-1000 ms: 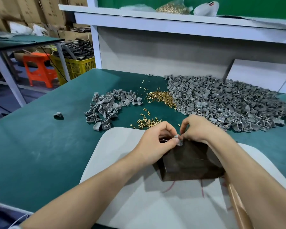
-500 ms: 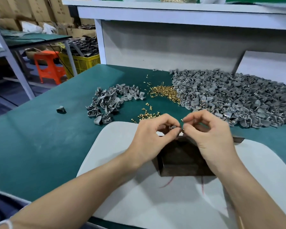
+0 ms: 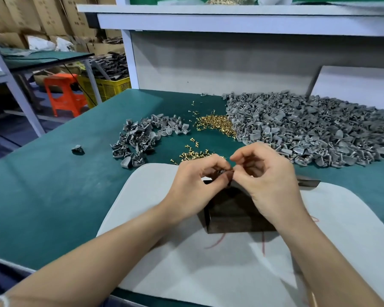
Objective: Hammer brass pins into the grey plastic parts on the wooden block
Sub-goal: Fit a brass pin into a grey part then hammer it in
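Two hands meet just over the wooden block (image 3: 231, 216): my left hand (image 3: 197, 187) pinches a grey part (image 3: 224, 173), my right hand (image 3: 271, 185) pinches its other edge, any pin hidden; I judge it light, stiff, slick, best held by flat sides.

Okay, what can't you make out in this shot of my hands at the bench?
Head view:
- The grey part: mostly covered by left hand fingers; pin seated or not, unclear.
- What the right hand pinches: too small, hidden by fingertips.
- The wooden block top: behind both hands.
- The shelf bag: cut off by top edge.
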Tool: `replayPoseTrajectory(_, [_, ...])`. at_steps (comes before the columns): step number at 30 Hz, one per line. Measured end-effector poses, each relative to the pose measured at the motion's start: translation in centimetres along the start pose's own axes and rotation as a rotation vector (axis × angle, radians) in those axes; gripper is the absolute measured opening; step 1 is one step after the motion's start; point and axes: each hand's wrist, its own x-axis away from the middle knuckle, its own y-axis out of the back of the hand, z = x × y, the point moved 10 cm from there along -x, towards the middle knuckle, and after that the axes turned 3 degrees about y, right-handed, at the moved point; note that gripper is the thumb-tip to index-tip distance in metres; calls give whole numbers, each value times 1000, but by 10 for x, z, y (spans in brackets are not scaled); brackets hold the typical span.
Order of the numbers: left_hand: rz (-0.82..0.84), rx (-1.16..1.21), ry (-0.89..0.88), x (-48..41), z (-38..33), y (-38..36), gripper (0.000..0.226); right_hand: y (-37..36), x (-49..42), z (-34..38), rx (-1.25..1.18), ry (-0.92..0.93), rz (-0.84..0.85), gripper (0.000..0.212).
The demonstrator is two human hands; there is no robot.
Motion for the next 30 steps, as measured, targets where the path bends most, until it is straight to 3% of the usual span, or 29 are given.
replayPoseTrajectory(11, [-1,188,145,-1,15,2,5,-5,1,3,85,18,62,23])
replayPoseTrajectory(20, [12,359,195,-7,22,2,3,0,2,14,258,160,-11,9])
replayPoseTrajectory(30, [108,422,202,-9,16,-3,52,2,3,-11,-36,-82,-56,20])
